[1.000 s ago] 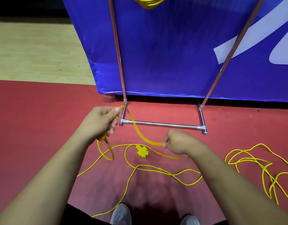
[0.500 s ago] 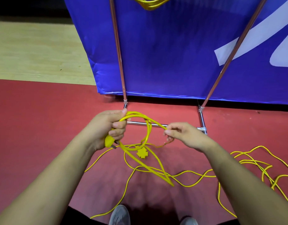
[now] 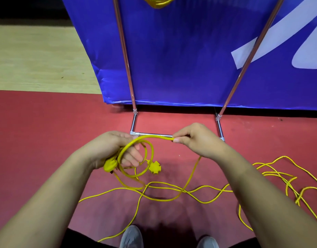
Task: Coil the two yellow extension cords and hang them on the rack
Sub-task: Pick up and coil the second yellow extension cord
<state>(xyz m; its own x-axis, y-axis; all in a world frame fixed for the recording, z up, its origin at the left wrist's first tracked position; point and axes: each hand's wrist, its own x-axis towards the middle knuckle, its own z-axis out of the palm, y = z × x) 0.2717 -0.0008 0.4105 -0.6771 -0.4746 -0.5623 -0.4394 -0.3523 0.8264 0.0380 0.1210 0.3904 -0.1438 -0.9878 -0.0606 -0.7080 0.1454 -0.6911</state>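
Head view looks down over 2 bare forearms at a red floor (image 3: 38,140), with a strip of pale wood floor (image 3: 38,59) at the far left. Moving right, the left hand (image 3: 114,151) is closed around a small coil of the yellow extension cord (image 3: 190,176), with what looks like its plug (image 3: 110,165) sticking out below the palm, though the blur there makes the shape hard to confirm. About 2 loops hang from that hand. From the top of the coil the cord arcs across to the right hand (image 3: 197,140), which pinches it between thumb and fingertips, just in front of the low crossbar of the metal rack (image 3: 125,51). Below the gap between the hands, a yellow multi-way socket (image 3: 155,168) lies on the floor. From the right hand the cord drops to the floor and crosses other slack strands near the person's 2 grey shoes (image 3: 131,238). Further right, more cord lies in a loose tangle on the floor. Behind the rack's 2 upright poles stands a blue banner (image 3: 181,51) with white shapes. At the top edge, a second yellow cord (image 3: 157,1) hangs between the poles.
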